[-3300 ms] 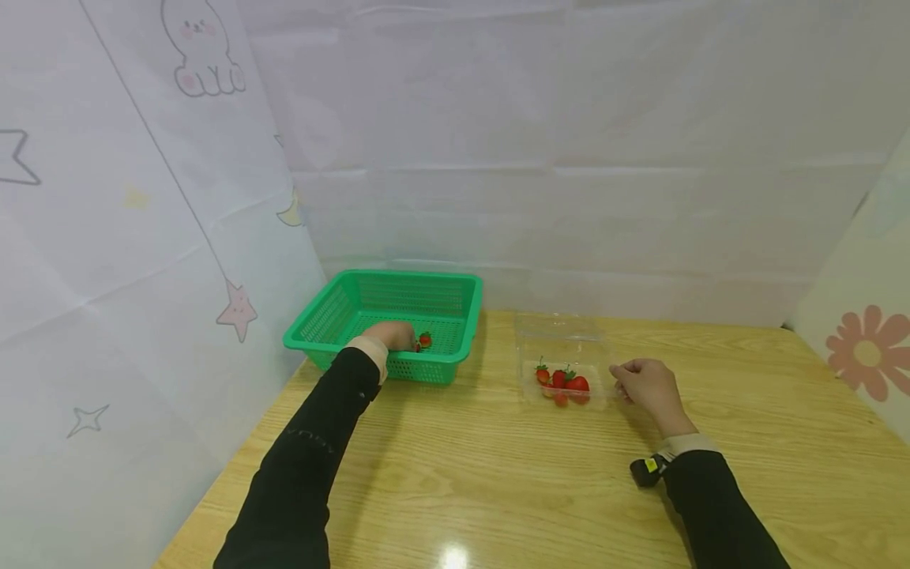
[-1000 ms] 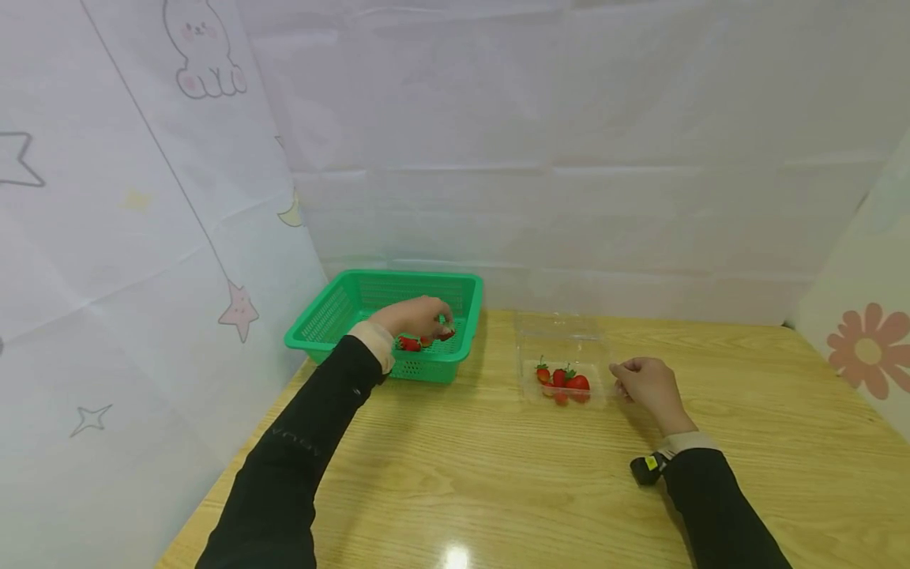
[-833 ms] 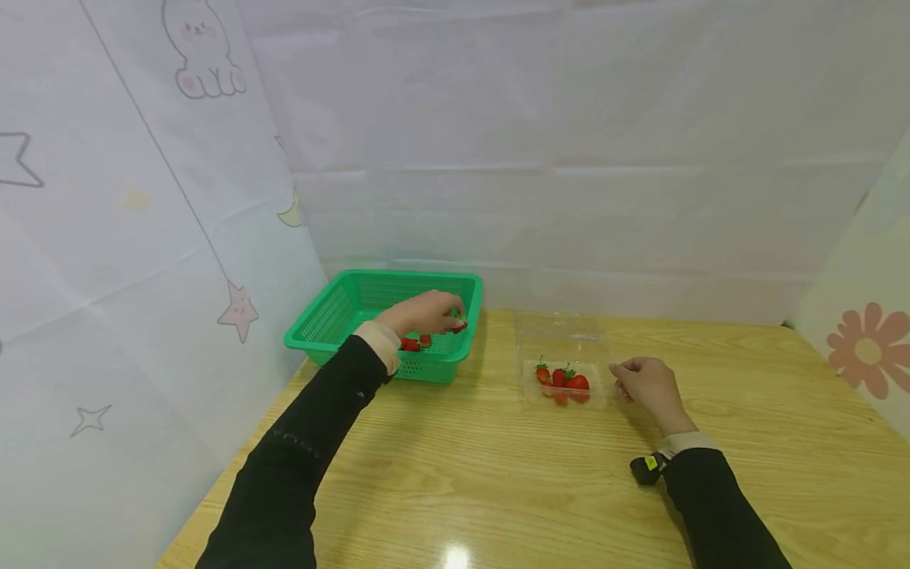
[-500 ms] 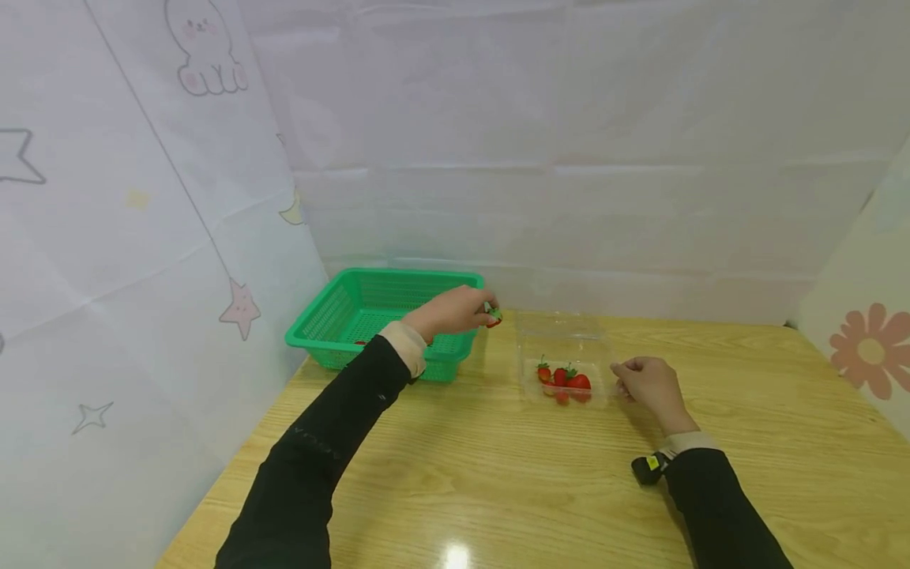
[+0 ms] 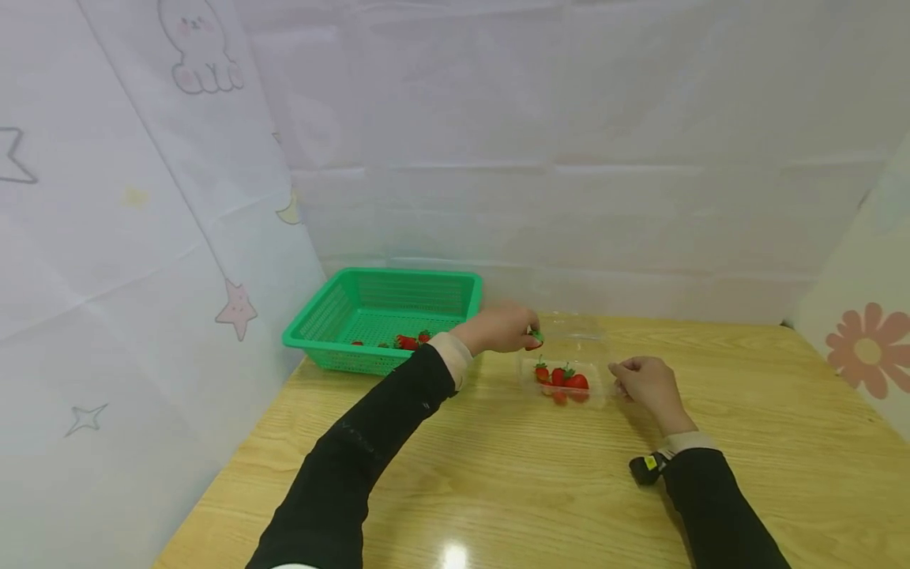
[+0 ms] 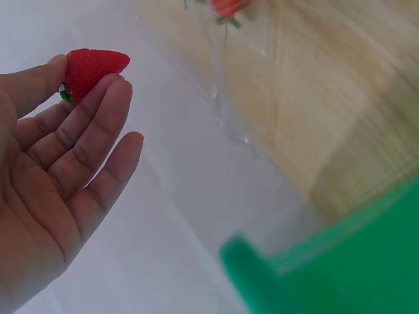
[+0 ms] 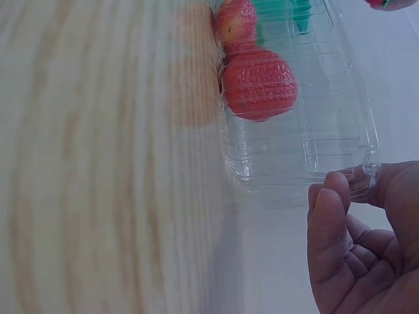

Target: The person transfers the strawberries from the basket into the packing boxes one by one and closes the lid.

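Note:
My left hand (image 5: 500, 328) pinches a strawberry (image 6: 95, 70) between thumb and fingers, its green leaves toward the palm in the left wrist view. In the head view this hand is over the left back part of a clear plastic box (image 5: 529, 379), whose lid stands raised at the back. Several strawberries (image 5: 559, 378) lie together in the box. My right hand (image 5: 648, 386) pinches the box's right rim between thumb and fingertips, plain in the right wrist view. Left of the box is a green basket (image 5: 384, 273) with several strawberries (image 5: 407, 342) in it, partly hidden by its front wall and my left arm.
All of this stands on a wooden table (image 5: 540, 474). A white printed sheet (image 5: 569, 158) hangs close behind the basket and the box, and another rises along the left side. The basket's right rim lies close behind my left wrist.
My left hand has picked up a strawberry in the basket, lifted it over the right rim and carried it right to the box. The right hand has kept its place on the box.

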Available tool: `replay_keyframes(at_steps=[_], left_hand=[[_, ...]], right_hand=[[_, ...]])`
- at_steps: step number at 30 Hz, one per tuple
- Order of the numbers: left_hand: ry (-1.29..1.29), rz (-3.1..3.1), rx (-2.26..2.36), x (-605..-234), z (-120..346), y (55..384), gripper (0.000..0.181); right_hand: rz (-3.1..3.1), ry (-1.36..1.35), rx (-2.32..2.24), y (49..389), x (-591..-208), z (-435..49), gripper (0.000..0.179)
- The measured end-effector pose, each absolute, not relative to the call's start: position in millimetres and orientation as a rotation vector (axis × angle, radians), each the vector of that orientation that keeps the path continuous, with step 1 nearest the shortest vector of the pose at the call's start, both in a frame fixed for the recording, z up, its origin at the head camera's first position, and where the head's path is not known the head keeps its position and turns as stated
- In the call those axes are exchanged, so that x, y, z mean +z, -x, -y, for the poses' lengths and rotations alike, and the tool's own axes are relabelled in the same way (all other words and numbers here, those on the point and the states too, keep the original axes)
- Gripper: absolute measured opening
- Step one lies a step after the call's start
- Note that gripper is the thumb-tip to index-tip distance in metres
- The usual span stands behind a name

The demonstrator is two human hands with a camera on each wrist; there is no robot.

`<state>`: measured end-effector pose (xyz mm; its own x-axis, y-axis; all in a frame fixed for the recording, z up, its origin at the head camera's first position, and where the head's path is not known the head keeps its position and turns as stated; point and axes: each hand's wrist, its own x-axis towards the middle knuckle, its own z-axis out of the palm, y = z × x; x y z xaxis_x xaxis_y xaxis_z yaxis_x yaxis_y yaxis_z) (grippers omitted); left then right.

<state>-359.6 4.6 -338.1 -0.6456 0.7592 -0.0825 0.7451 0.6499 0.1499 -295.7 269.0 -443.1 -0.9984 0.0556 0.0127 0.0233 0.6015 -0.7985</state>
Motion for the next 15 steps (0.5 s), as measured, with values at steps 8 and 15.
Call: replay_keyframes(at_steps=[8,15], left_hand=[[-1.29,-2.733,0.001,-363,-28,363,0.018],[-1.25,-2.745,-0.167,-384,-42,366,0.016]], right_hand=[[2.773,0.083,1.384,300,-448,-271,0.039],[2.774,0.08,1.386,299,-447,-271,0.039]])
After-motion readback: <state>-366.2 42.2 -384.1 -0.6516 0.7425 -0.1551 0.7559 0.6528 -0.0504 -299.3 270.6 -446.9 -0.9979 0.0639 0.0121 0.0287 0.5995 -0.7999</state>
